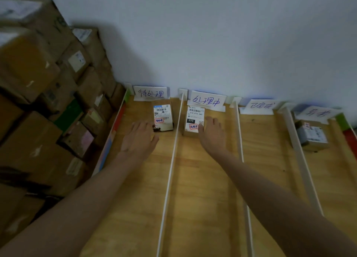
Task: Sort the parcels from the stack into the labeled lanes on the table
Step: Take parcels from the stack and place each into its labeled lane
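We see two small brown parcels near the frame's centre, each topped by a white shipping label with barcode and a red-ringed stamp. The left parcel [163, 117] lies in the first lane, the middle parcel [193, 121] in the second, printed "070". Our left hand [138, 138] lies flat with fingers spread, just beside the first. Our right hand [212, 135], fingers relaxed, touches the second with its thumb. A grey-wrapped parcel [312, 135] sits at far right; the stack [44, 94] fills the left.
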`<state>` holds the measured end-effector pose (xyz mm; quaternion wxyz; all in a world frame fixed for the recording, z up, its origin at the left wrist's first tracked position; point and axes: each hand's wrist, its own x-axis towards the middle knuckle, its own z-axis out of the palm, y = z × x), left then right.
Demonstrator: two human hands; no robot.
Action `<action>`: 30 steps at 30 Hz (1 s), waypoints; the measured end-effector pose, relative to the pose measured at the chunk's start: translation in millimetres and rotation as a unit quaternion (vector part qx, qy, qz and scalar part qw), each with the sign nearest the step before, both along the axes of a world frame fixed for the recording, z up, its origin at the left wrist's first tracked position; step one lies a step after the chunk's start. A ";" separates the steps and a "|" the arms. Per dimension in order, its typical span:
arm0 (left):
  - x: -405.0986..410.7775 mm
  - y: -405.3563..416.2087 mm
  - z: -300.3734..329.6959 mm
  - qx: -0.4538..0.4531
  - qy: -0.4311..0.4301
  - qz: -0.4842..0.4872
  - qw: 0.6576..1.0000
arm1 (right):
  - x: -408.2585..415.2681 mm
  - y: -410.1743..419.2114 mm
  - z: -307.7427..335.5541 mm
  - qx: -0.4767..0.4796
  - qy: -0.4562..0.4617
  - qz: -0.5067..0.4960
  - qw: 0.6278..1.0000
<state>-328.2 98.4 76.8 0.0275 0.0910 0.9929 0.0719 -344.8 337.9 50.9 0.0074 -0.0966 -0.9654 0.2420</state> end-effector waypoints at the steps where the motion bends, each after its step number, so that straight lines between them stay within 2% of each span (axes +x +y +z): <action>1: 7.8 -2.9 9.1 0.001 0.016 -0.001 1.000 | 10.9 -1.9 9.6 0.027 0.016 0.020 0.999; 6: 51.3 -23.4 52.1 -0.026 0.034 0.005 0.999 | 66.7 -19.6 57.1 0.113 0.037 0.089 0.989; 13: 146.0 -56.1 108.8 -0.048 0.065 0.034 0.996 | 149.8 -64.4 123.8 0.153 0.057 0.109 0.981; 22: 251.5 -106.6 156.6 -0.030 0.101 0.058 0.993 | 242.8 -120.6 179.8 0.139 0.098 0.143 0.975; 30: 299.0 -160.9 200.3 0.042 0.156 0.100 0.982 | 271.7 -183.7 213.1 0.104 0.110 0.176 0.973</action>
